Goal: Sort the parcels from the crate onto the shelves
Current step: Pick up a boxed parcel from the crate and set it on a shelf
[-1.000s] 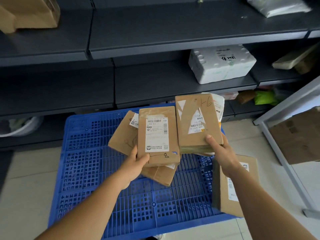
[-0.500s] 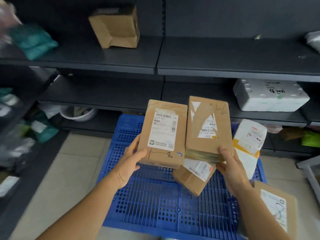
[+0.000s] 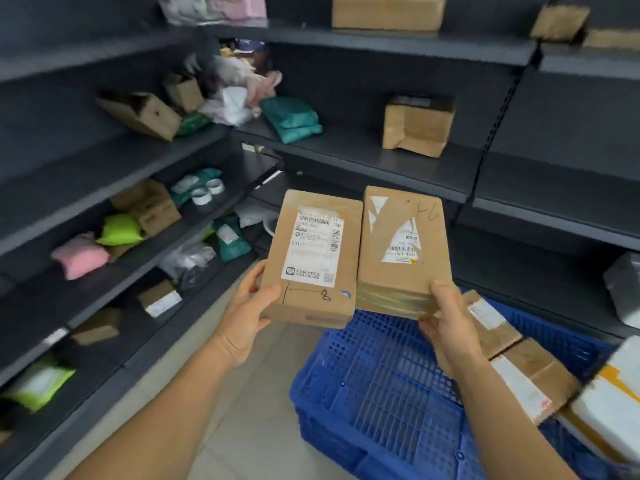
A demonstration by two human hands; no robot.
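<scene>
Two brown cardboard parcels are held up side by side above a blue plastic crate as a person faces a corner of dark shelving. On the left-hand shelves sit goods already put away: an open carton, pink and lime-green soft mailers, teal bags and two rolls of tape, though motion blur smears much of that side. The left hand grips the lower left corner of the parcel marked "1-8", thumb across its face and fingers curled behind. Just beside it, edges nearly touching, the right hand pinches the bottom of the parcel marked "7-6", thumb on top and fingers underneath. Further right, the back shelves carry a folded teal bag and a dented cardboard box, with wide bare stretches between them. The job looks well under way but unfinished: several parcels already lie on the shelves, both held parcels have yet to be placed, and at least three more, two taped brown boxes and a white-and-yellow package, wait at the crate's right side. Crowding on the left shelves may limit room there, and the crate on the floor stands between the person and the lower back shelves. A grey poly bag lies on the shelf at far right.
</scene>
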